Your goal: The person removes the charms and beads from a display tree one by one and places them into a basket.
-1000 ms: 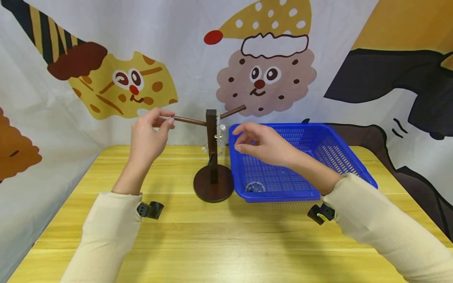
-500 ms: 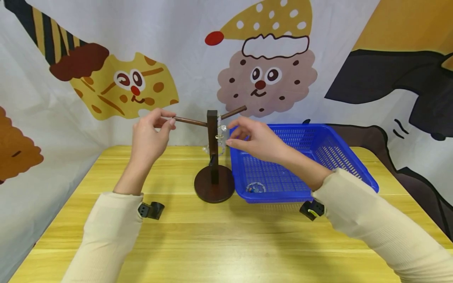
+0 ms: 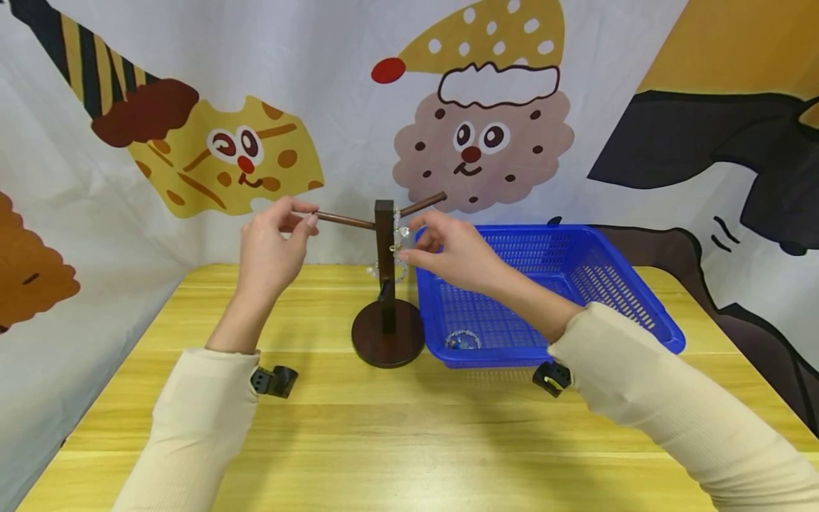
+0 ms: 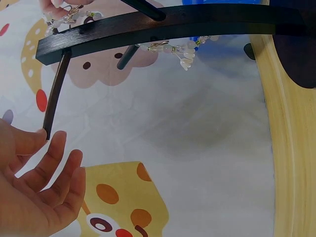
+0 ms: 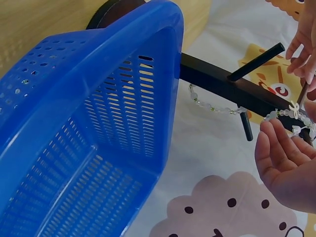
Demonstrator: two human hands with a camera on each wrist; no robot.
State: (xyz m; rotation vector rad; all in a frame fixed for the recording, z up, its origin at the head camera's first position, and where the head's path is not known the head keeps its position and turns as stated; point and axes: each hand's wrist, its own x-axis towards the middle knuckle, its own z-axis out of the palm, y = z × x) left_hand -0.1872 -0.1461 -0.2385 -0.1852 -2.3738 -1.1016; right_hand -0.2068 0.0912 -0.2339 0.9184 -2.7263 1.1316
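Observation:
A dark wooden stand (image 3: 386,263) with several pegs rises from a round base. My left hand (image 3: 271,245) pinches the tip of its upper left peg (image 3: 345,220) between thumb and finger. A clear beaded bracelet (image 3: 398,235) hangs by the upper right peg (image 3: 422,203). Beside it is my right hand (image 3: 457,252), fingers bent and thumb tip at the beads, with a gap between thumb and index finger. In the right wrist view, the bracelet (image 5: 289,113) lies by these fingers. A second beaded bracelet (image 5: 212,106) hangs lower on the stand.
A blue plastic basket (image 3: 550,359) stands right of the stand, close to its base, below my right forearm. Another bracelet (image 3: 462,340) lies in its near left corner. A cartoon-printed cloth (image 3: 345,107) hangs behind the wooden table (image 3: 358,441).
My right hand has moved left from over the basket's edge to the bracelet at the upper right peg. The left hand keeps its pinch on the left peg.

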